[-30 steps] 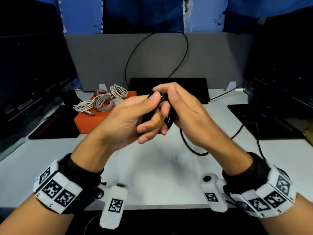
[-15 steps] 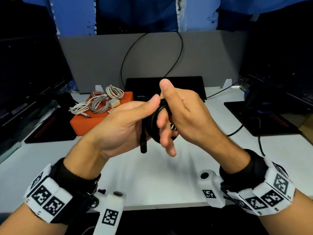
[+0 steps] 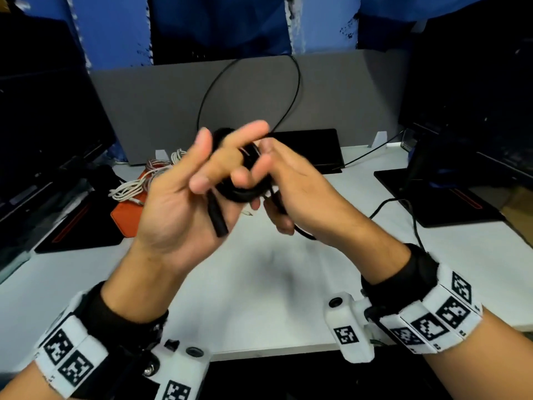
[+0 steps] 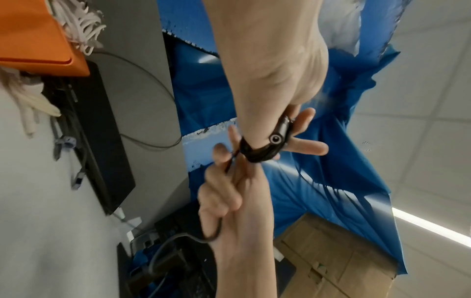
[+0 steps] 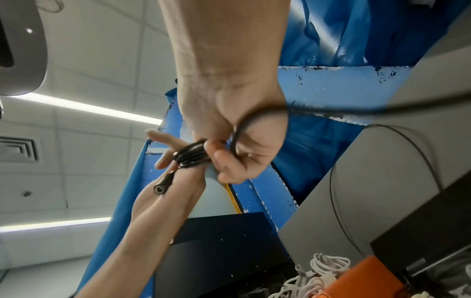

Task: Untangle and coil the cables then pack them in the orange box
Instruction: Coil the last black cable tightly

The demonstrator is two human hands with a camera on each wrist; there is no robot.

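A black cable (image 3: 245, 194) is wound in a small coil round the fingers of my left hand (image 3: 178, 203), held above the white table (image 3: 259, 284). Those fingers point upward and spread, the thumb lies over the lead, and the plug (image 3: 218, 223) hangs below the palm. My right hand (image 3: 297, 186) grips the loose strand beside the coil with curled fingers. In the right wrist view the strand (image 5: 239, 129) runs through that fist to the coil (image 5: 191, 155). The tail (image 3: 389, 202) trails to the right over the table. The orange box (image 3: 127, 217) lies back left.
White and grey coiled cables (image 3: 129, 192) lie on top of the orange box. Dark monitors stand at left (image 3: 43, 140) and right (image 3: 476, 111), with black pads (image 3: 447, 203) under them. A grey partition (image 3: 158, 111) with a thin wire loop closes the back.
Both hands have risen. My left fingers have straightened and spread upward with the coil on them, and my right hand has carried the strand round to the coil's right side.
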